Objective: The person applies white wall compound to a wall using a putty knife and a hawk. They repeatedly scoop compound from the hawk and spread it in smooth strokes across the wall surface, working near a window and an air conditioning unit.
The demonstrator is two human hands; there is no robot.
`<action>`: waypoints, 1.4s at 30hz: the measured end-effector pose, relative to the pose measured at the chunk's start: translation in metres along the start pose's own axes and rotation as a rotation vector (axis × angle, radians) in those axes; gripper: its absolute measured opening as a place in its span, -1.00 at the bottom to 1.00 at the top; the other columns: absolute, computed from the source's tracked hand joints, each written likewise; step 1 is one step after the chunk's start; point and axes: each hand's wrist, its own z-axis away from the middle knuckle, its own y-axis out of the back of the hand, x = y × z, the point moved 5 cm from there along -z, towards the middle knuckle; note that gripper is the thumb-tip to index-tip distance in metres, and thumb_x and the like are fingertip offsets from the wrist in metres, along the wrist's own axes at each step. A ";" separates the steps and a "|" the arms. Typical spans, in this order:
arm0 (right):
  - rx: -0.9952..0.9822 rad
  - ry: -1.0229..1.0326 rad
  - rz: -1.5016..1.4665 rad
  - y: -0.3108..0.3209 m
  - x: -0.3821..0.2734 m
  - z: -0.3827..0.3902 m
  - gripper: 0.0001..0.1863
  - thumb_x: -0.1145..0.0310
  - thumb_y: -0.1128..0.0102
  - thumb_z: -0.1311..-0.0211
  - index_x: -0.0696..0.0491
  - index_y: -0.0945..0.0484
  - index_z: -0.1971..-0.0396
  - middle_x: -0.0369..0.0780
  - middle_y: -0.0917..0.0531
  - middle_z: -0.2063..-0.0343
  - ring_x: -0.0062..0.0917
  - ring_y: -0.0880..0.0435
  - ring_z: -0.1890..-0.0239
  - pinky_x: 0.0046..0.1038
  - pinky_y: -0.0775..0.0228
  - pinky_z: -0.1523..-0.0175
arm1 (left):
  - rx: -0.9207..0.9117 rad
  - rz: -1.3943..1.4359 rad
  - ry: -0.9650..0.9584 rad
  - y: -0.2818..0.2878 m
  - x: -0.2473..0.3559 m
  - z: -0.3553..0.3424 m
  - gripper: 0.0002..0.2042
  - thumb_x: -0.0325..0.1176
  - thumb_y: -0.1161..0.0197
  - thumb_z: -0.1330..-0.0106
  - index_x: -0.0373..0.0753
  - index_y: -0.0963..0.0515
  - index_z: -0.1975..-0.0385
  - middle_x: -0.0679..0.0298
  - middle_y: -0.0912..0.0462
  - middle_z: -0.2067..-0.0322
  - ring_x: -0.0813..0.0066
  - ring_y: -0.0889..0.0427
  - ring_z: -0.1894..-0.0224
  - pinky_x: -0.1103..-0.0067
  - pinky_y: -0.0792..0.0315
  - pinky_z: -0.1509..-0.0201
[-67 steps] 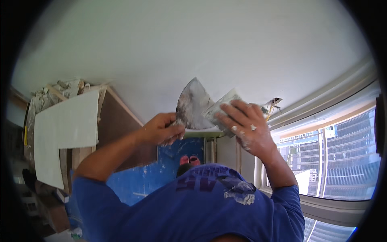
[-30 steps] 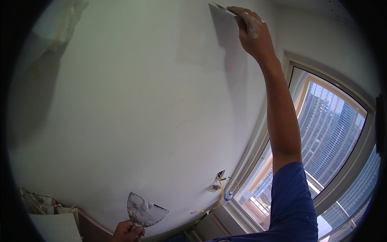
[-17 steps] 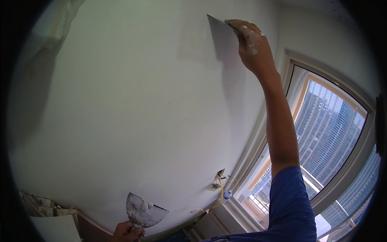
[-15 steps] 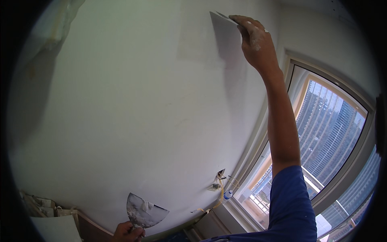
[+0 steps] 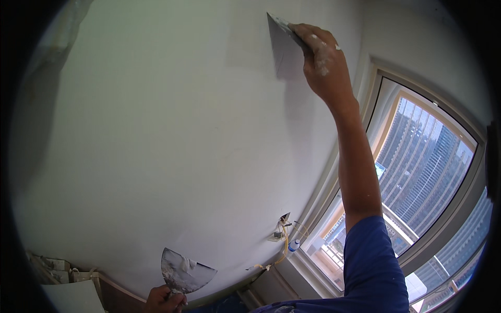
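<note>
My right hand (image 5: 324, 60) is raised high, closed around a putty knife (image 5: 282, 44) whose wide thin blade lies at a slant against the white wall (image 5: 172, 130). White filler smears the back of this hand. A darker, damp-looking patch runs down the wall below and beside the blade. Low in front of me, my left hand (image 5: 166, 299) grips the handle of a second putty knife (image 5: 187, 271). Its broad fan-shaped blade points up and carries grey-white filler. The handle of the upper knife is mostly hidden by my fingers.
A window (image 5: 422, 167) fills the right side. By its lower corner, yellow wires (image 5: 285, 245) hang from an open wall box, and a small bottle (image 5: 294, 245) stands on the sill. Boxes and boards (image 5: 62, 271) are stacked lower left. Plastic sheeting (image 5: 60, 31) hangs upper left.
My right hand and its putty knife have shifted slightly left and down, the blade turning flatter toward the wall. My left hand stays almost still with its knife. The view has tilted slightly.
</note>
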 end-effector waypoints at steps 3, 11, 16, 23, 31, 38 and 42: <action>-0.035 -0.057 -0.043 -0.003 -0.019 0.030 -0.39 0.79 -0.18 0.03 0.06 -0.63 -0.10 -0.19 -0.68 -0.05 -0.24 -0.61 -0.12 -0.26 -0.55 -0.22 | 0.017 0.002 -0.003 0.002 -0.003 0.001 -0.75 -0.20 -0.21 -0.52 -0.17 -0.58 0.41 0.50 -0.45 0.66 0.77 -0.32 0.67 0.71 -0.19 0.62; -0.097 -0.171 -0.072 -0.003 -0.075 0.091 -0.30 0.82 -0.23 0.13 0.09 -0.58 -0.14 -0.19 -0.66 -0.02 -0.23 -0.60 -0.10 -0.27 -0.56 -0.20 | -0.015 -0.008 0.004 0.003 -0.009 -0.001 -0.70 -0.10 -0.23 -0.52 -0.16 -0.59 0.41 0.50 -0.46 0.65 0.76 -0.35 0.66 0.71 -0.19 0.62; -0.180 -0.207 -0.186 0.019 -0.076 0.080 -0.48 0.80 -0.21 -0.03 0.10 -0.64 -0.04 -0.15 -0.70 0.03 -0.25 -0.66 -0.05 -0.26 -0.58 -0.13 | 0.004 0.010 0.090 0.013 -0.020 0.003 -0.81 -0.33 -0.24 -0.44 -0.34 -0.64 0.35 0.30 -0.62 0.57 0.61 -0.59 0.52 0.62 -0.43 0.44; -0.007 -0.079 -0.102 0.018 -0.029 -0.016 -0.61 0.70 -0.15 -0.18 0.09 -0.68 0.01 -0.17 -0.72 0.02 -0.22 -0.68 -0.01 -0.25 -0.57 -0.10 | -0.032 0.013 0.019 0.006 -0.016 -0.002 -0.66 -0.03 -0.25 -0.49 -0.16 -0.59 0.42 0.47 -0.46 0.65 0.74 -0.37 0.64 0.70 -0.21 0.60; -0.007 0.001 -0.050 0.002 -0.024 -0.069 -0.72 0.60 -0.06 -0.40 0.24 -0.67 0.00 0.02 -0.72 0.00 -0.14 -0.68 -0.10 -0.23 -0.55 -0.19 | -0.032 -0.073 -0.067 0.003 -0.001 0.005 -0.68 -0.07 -0.24 -0.49 -0.16 -0.59 0.43 0.47 -0.46 0.65 0.73 -0.38 0.63 0.67 -0.24 0.59; 0.032 0.013 -0.005 -0.007 -0.038 -0.013 -0.59 0.69 -0.15 -0.15 0.09 -0.69 0.00 -0.20 -0.72 0.04 -0.25 -0.65 -0.04 -0.29 -0.57 -0.13 | -0.003 -0.075 0.071 0.005 -0.007 0.004 -0.80 -0.35 -0.23 -0.45 -0.36 -0.64 0.34 0.30 -0.61 0.56 0.59 -0.59 0.51 0.61 -0.43 0.44; -0.053 -0.060 -0.046 -0.009 -0.063 0.031 -0.43 0.75 -0.21 0.00 0.12 -0.61 -0.10 -0.19 -0.66 -0.05 -0.24 -0.61 -0.08 -0.28 -0.56 -0.18 | -0.011 -0.007 0.084 0.007 -0.014 0.004 -0.82 -0.36 -0.23 -0.46 -0.35 -0.64 0.33 0.30 -0.61 0.56 0.60 -0.59 0.51 0.61 -0.43 0.44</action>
